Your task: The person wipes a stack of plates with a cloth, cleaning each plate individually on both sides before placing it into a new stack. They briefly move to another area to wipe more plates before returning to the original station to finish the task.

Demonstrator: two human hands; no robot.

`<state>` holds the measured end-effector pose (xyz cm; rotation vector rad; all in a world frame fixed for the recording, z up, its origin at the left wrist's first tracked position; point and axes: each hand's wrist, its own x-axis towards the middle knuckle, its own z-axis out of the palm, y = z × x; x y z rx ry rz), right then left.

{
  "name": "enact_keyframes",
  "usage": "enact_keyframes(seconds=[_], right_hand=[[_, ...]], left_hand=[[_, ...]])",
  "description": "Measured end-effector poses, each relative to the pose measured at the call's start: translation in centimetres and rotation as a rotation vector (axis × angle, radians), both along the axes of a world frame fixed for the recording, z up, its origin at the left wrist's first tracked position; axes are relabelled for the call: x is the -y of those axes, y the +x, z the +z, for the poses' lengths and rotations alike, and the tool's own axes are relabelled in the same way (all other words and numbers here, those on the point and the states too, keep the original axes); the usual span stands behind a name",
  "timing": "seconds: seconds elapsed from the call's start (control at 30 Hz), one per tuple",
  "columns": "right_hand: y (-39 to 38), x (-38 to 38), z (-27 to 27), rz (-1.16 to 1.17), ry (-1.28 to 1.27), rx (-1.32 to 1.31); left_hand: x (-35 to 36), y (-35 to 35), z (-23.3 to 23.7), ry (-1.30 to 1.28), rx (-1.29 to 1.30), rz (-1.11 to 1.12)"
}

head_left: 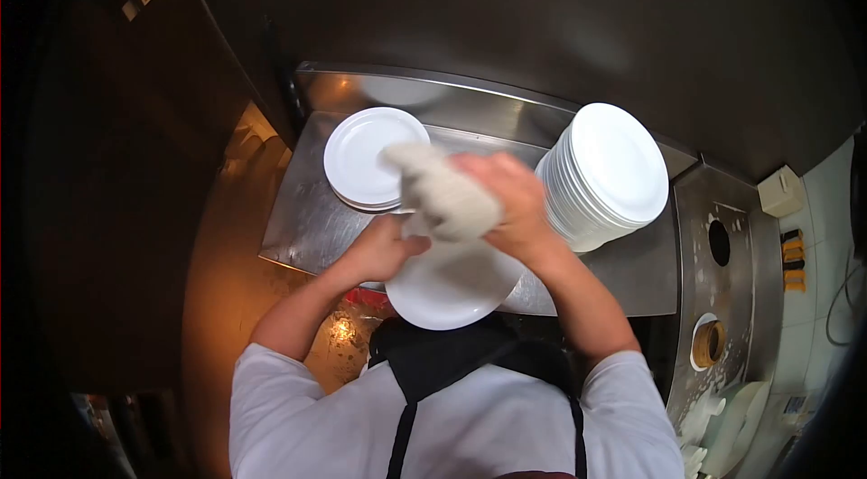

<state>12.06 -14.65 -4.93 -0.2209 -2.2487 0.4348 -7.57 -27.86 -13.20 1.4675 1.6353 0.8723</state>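
Over the near edge of the tabletop (302, 222), the left hand (384, 249) grips the plate (452, 291) by its left rim. The right hand (510, 204), closed around the cloth (441, 195), lies over the plate's far side, pressing the cloth onto it.

On the counter (307, 226), short plate stack (366, 154) left, tall plate stack (610, 167) right, single plate (447, 294) nearer, between them.

Dim, fisheye edges, dark vignette, motion blur
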Motion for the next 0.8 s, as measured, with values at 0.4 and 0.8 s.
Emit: enact_keyframes(seconds=[0.4, 0.8], right_hand=[[7.6, 0.5, -4.2, -0.330, -0.807, -0.493], [15.1, 0.5, -5.4, -0.443, -0.677, -0.628]], left_hand=[[1.8, -7.9, -11.1, 0.344, 0.881, 1.129], [-2.4, -8.2, -13.5, 0.438, 0.554, 1.320]])
